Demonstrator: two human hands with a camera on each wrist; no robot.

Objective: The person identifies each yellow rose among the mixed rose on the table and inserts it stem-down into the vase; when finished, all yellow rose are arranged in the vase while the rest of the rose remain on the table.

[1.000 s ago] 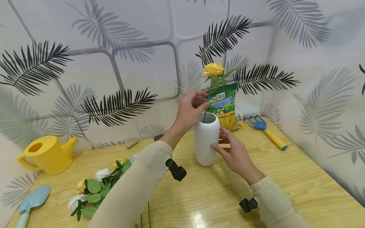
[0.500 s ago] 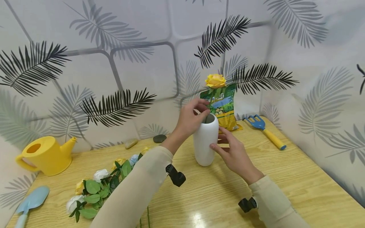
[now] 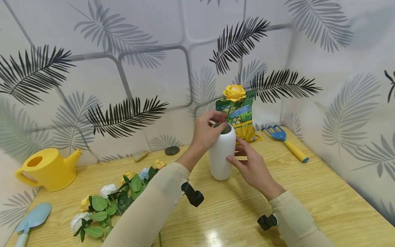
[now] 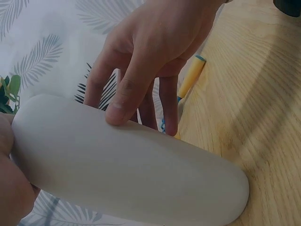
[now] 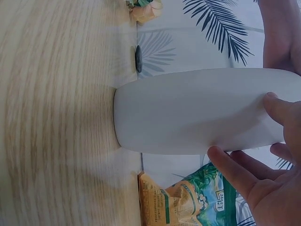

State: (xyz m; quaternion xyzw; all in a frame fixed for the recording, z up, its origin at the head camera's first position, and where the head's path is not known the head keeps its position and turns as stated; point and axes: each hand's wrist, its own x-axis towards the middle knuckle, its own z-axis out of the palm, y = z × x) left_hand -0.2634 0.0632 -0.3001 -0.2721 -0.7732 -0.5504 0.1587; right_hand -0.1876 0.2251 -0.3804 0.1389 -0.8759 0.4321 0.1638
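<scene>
Left hand [image 3: 207,132] at the vase [image 3: 220,154] mouth, fingers pinching the yellow rose [image 3: 234,92] stem right at the rim. Bloom stands above the mouth, leaning toward 1 o'clock. Right hand [image 3: 251,168] braces the vase's side from 3 o'clock: thumb and fingers laid on the wall, barely curled, steadying rather than gripping. Vase upright, mid-worktop, slightly toward the back.

Judgement on doing this well: feed the stem straight down through the mouth, keep the bracing hand low on the wall so the tall narrow vase does not tip, and let go of the stem only once it rests inside.

Worktop [image 3: 308,192]: pale wood grain, glossy, a light glare near the front edge. At 9 o'clock of the vase, a bunch of loose roses [image 3: 108,202]; further left a watering can [image 3: 46,168] and a blue trowel [image 3: 31,219]. Behind the vase a soil bag [image 3: 243,120]; at 2 o'clock a blue hand rake [image 3: 287,142]. Two pebbles [image 3: 171,150] by the back wall. Walls papered with a palm-leaf pattern.
</scene>
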